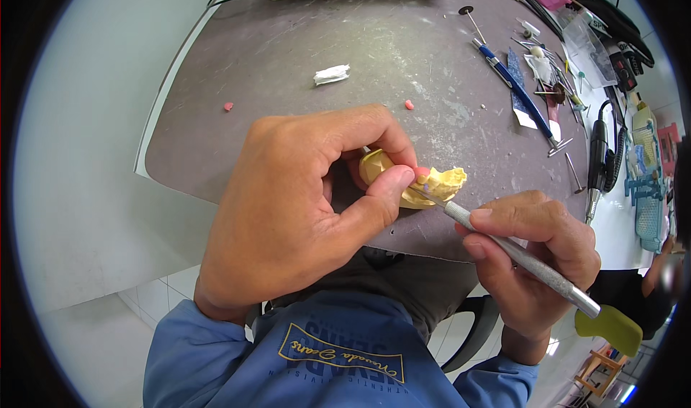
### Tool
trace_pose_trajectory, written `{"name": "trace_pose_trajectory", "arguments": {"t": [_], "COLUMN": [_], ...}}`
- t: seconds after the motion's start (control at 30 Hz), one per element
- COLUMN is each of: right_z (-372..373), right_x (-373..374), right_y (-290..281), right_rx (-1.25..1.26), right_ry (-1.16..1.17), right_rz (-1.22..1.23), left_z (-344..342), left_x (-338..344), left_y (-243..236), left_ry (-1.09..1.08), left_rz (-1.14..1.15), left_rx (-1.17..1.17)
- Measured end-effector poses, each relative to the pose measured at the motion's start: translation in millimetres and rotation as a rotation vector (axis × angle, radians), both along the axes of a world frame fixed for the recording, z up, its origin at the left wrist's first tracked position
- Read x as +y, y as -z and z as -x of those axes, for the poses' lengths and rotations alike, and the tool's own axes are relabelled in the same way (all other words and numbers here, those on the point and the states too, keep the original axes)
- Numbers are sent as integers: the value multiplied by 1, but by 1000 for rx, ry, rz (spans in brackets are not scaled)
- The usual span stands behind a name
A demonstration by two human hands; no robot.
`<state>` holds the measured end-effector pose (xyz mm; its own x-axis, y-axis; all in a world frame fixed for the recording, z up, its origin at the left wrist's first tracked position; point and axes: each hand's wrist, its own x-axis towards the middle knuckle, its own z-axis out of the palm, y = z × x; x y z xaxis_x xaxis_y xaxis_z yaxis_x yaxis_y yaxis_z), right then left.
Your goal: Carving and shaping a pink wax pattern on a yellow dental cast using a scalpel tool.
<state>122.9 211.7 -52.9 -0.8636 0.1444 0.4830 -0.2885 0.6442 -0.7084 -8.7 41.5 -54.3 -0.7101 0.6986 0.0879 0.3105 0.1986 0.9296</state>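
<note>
A yellow plaster dental model (448, 183) is gripped in my left hand (295, 199), near the front edge of the table. A small pink piece (422, 172), wax by its look, sits on the model beside the tips of my left thumb and index finger. My right hand (551, 253) is closed round the knurled metal handle of a slim craft knife (529, 261). Its narrow tip reaches the model close to my left thumb. Part of the model is hidden behind my left fingers.
Pink scraps (409, 105) and a crumpled white piece (332, 74) lie beyond my hands on the grey table (237, 69). A blue pen-like tool (515, 84) and several small burs are scattered at the right. A black handpiece (598, 156) with a coiled cord lies farther right.
</note>
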Motion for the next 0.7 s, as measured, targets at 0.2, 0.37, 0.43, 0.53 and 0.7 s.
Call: {"name": "trace_pose_trajectory", "arguments": {"t": [0.2, 0.37, 0.43, 0.53, 0.7], "right_z": [-1, -1, 0, 0, -2], "right_x": [-3, -4, -3, -2, -4], "right_y": [5, 4, 7, 8, 9], "right_rx": [66, 53, 82, 78, 76], "right_ry": [-1, -27, -26, -32, -9], "right_rz": [-15, -8, -22, -18, 1], "left_z": [0, 1, 1, 1, 1], "left_x": [0, -1, -1, -1, -2], "left_y": [2, 4, 4, 4, 4], "left_ry": [18, 20, 17, 15, 18], "left_rz": [-27, -27, -24, -14, -8], "left_rx": [82, 52, 47, 34, 20]}}
